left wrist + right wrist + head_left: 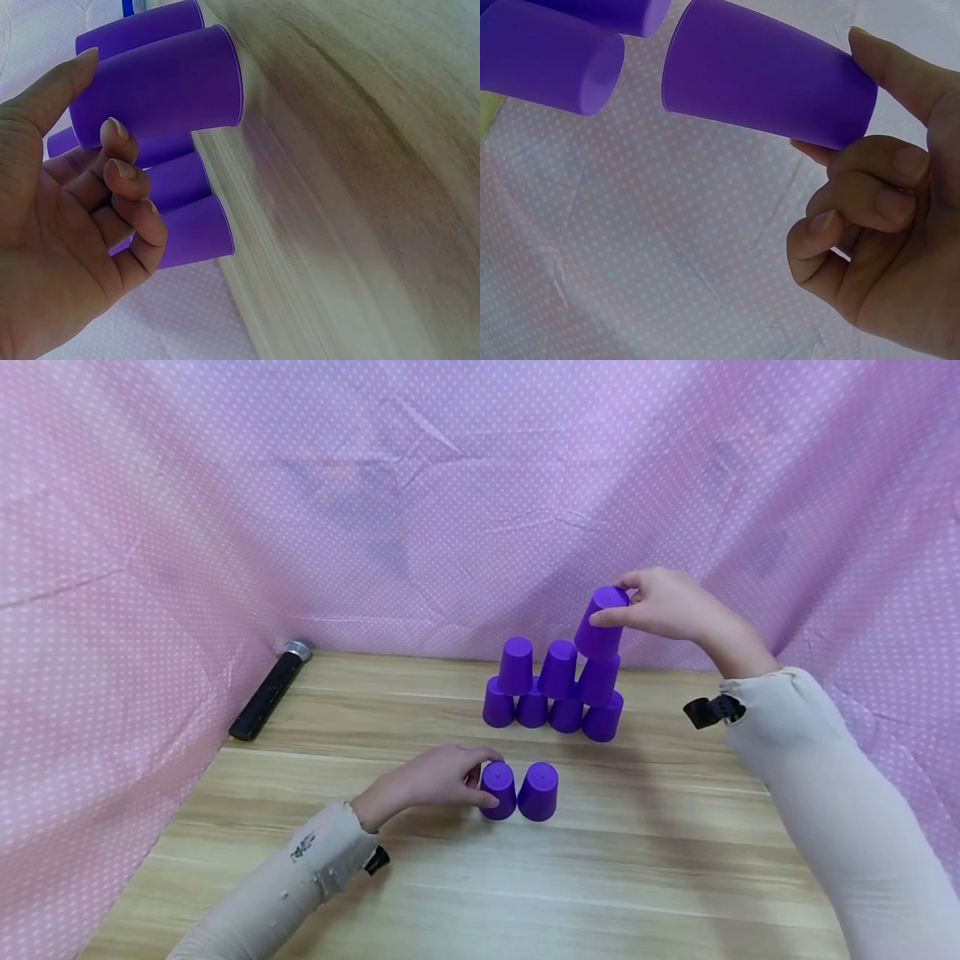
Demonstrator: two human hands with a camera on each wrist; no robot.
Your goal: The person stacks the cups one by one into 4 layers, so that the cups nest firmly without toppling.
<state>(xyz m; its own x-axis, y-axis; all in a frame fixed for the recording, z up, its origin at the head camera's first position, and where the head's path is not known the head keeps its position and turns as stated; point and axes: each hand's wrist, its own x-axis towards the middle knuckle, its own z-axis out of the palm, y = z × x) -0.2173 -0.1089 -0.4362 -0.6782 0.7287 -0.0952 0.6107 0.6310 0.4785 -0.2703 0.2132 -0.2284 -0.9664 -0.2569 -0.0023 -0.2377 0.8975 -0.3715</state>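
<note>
Nearest: left hand (442,777), thumb and fingers pinching the left front cup (495,783); remaining fingers curled loosely beside it. Right front cup (539,793) just beside that one; both upside down on the worktop (420,893). Knock risk: a sideways slip of this hand would likely push one into the other.

Behind: cup stack (558,677), four below, three above, all mouth down. Right hand (667,606) pinches a raised cup (600,625) near its closed end, slightly tilted, over the stack's right end. Right wrist view shows its rim apart from the cups there. Main risk: lowered off-centre or tilted, it could clip the upper row and topple that end; a loose pinch could drop it.

Far left: microphone (270,692) on the worktop, well apart. Backdrop: pink dotted cloth (450,510).
</note>
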